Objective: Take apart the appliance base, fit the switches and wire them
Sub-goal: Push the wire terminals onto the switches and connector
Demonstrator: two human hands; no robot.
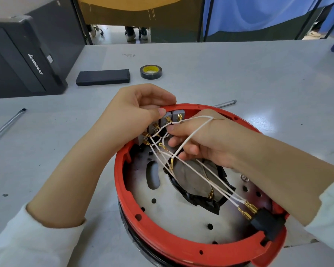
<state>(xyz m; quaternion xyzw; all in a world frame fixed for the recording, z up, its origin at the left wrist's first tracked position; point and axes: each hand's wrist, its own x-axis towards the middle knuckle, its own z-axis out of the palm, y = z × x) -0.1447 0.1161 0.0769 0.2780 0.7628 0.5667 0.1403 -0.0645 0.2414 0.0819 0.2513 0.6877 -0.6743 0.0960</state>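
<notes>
The red round appliance base [162, 234] lies open on the table, its metal plate [174, 214] showing inside. A row of grey switches [166, 120] with brass terminals sits in the far rim. My left hand [131, 112] grips the rim and the switch row from outside, thumb on top of a switch. My right hand [202, 139] is inside the base, fingers curled among the white wires [201, 176] near the switch terminals. One wire loops over the back of that hand. The wires run to a black connector [266, 222] at the near right rim.
A roll of black tape [151, 72] and a flat black box [103, 77] lie farther back. A black computer case [17, 58] stands at the left. A screwdriver shaft [6, 126] lies at the left, and a silver tool [225, 104] behind the base.
</notes>
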